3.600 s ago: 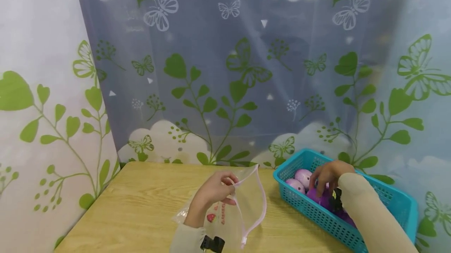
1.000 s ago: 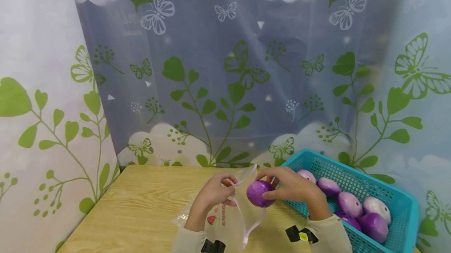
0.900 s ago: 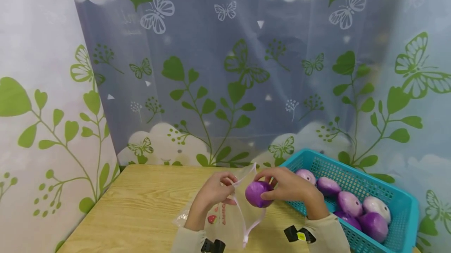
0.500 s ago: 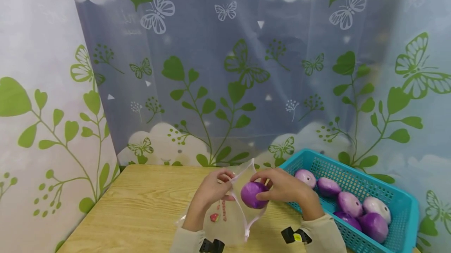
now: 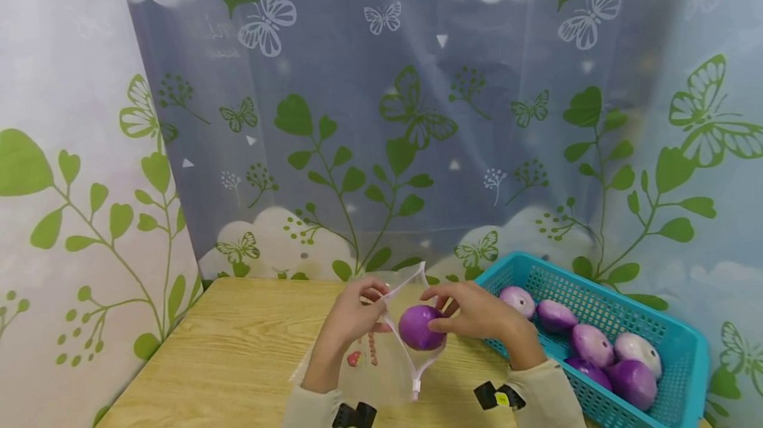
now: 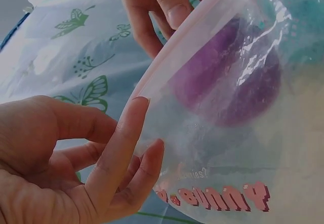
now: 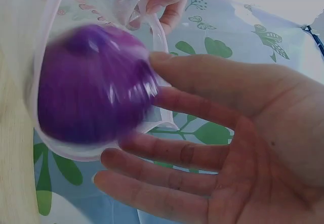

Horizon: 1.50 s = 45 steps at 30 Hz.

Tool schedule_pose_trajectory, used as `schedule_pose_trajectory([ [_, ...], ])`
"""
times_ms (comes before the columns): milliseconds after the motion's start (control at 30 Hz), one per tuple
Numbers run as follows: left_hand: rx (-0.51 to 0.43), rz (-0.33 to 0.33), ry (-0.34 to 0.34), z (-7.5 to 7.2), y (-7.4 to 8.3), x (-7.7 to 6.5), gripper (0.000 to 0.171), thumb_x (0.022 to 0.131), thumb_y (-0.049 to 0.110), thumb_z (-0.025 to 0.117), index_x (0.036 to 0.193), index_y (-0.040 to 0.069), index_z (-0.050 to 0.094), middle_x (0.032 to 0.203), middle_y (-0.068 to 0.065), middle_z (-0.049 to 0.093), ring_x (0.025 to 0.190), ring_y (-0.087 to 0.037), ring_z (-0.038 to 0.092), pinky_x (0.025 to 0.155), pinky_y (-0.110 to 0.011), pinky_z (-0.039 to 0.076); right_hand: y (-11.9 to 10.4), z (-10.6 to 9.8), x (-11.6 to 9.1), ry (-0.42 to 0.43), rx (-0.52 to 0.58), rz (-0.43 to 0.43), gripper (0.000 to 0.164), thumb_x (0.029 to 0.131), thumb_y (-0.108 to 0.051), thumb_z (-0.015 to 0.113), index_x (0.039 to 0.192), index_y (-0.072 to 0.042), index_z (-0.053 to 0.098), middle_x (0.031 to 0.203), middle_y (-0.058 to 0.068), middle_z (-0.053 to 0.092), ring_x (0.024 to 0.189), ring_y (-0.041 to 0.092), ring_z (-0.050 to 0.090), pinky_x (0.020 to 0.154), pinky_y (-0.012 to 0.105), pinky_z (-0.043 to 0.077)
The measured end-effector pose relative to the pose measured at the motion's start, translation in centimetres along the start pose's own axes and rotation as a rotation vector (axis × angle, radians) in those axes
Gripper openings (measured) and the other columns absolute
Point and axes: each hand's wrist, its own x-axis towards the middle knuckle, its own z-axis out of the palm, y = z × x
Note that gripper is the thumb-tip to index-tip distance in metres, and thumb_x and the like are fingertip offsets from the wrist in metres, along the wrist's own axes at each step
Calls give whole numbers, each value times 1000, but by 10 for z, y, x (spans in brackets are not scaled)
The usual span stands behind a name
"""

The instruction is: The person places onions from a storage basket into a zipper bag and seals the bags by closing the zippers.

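My left hand (image 5: 356, 312) pinches the pink-edged mouth of a clear zip bag (image 5: 381, 378), which has a strawberry and red lettering printed on it. My right hand (image 5: 485, 312) holds a shiny purple onion (image 5: 419, 328) between thumb and fingers, within the bag's open mouth. In the right wrist view the onion (image 7: 96, 87) is slightly blurred, framed by the pink rim. Through the clear plastic in the left wrist view, the onion (image 6: 230, 77) shows behind the bag wall, above the lettering.
A turquoise perforated basket (image 5: 572, 285) stands to the right, with several purple and pale onions (image 5: 633, 383) in it. The wooden table (image 5: 232, 342) reaches back to a patterned curtain (image 5: 334, 57).
My right hand took a purple onion from the basket and brought it left to the bag. Over the last second the onion moved farther left into the mouth, and the left hand shifted slightly up.
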Motion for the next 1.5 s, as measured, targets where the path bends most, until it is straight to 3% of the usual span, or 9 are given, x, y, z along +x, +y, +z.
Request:
schedule_pose_trajectory([
  [233, 39, 11, 83, -4, 4, -1, 17, 94, -3, 57, 109, -3, 65, 105, -21, 60, 73, -20, 66, 65, -35, 65, 0, -2, 0, -6, 20, -18, 37, 101, -26, 66, 133, -8, 65, 110, 13, 72, 98, 29, 74, 78, 32, 61],
  [667, 25, 11, 138, -9, 8, -3, 16, 96, 1, 60, 109, 0, 67, 106, -17, 60, 73, -18, 65, 65, -37, 65, 1, -3, 0, -16, 9, -14, 35, 101, -21, 65, 132, -5, 65, 112, 14, 72, 99, 29, 74, 79, 31, 61],
  [833, 27, 10, 131, -9, 5, -1, 16, 95, -1, 59, 109, -1, 68, 105, -18, 61, 71, -19, 64, 64, -36, 64, 2, -10, 0, -25, 35, -11, 36, 102, -22, 63, 135, -7, 65, 113, 12, 72, 98, 26, 73, 77, 29, 60],
  [1033, 45, -15, 91, -7, 2, 1, 18, 95, -2, 57, 110, -2, 68, 109, -20, 61, 72, -20, 66, 64, -33, 64, 9, -26, -2, -22, 12, 3, 36, 103, -23, 63, 136, -9, 64, 113, 10, 74, 101, 28, 74, 79, 33, 62],
  [1233, 50, -17, 51, -5, 0, 3, 20, 93, -4, 56, 109, -3, 68, 109, -22, 62, 69, -19, 66, 64, -31, 64, 20, -45, -4, -59, 43, 26, 35, 102, -18, 63, 135, -7, 63, 112, 14, 73, 100, 28, 75, 75, 30, 61],
  [1500, 76, -10, 10, -4, -3, 4, 17, 93, -2, 60, 108, -3, 68, 111, -23, 64, 74, -21, 67, 66, -30, 63, 45, -64, -3, -131, 26, 128, 36, 99, -18, 64, 133, -5, 65, 112, 15, 71, 93, 25, 73, 71, 36, 62],
])
